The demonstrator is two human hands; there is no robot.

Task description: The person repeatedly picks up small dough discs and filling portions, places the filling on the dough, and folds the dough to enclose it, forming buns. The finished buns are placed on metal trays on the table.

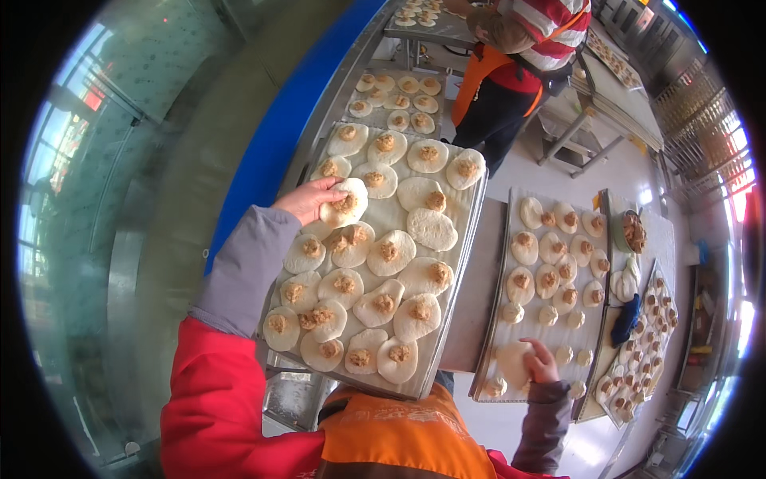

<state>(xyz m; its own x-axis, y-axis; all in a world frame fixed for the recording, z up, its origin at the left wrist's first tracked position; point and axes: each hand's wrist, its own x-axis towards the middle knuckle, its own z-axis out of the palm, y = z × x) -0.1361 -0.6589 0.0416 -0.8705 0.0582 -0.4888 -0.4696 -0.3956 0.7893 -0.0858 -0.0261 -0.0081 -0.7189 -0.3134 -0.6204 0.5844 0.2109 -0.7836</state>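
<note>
My left hand (309,199) pinches the edge of a round dough wrapper (345,202) with a lump of brown filling on it, above the large tray (476,231) in the middle. Rows of similar filled wrappers lie flat on that tray; one wrapper (432,229) there bears no filling. Over the near end of the right-hand tray (500,275), my right hand (541,362) grips a plain dough wrapper (512,364) by its edge. Around that hand sit several closed buns (548,315). Farther up the same tray are open wrappers topped with filling (550,279).
Beyond the middle tray lies another tray of filled wrappers (399,100). At the right, a bowl of filling (633,231), a dark blue cloth (626,321) and a tray of small pieces (642,343) rest on a table. A person in an orange apron (483,80) stands ahead.
</note>
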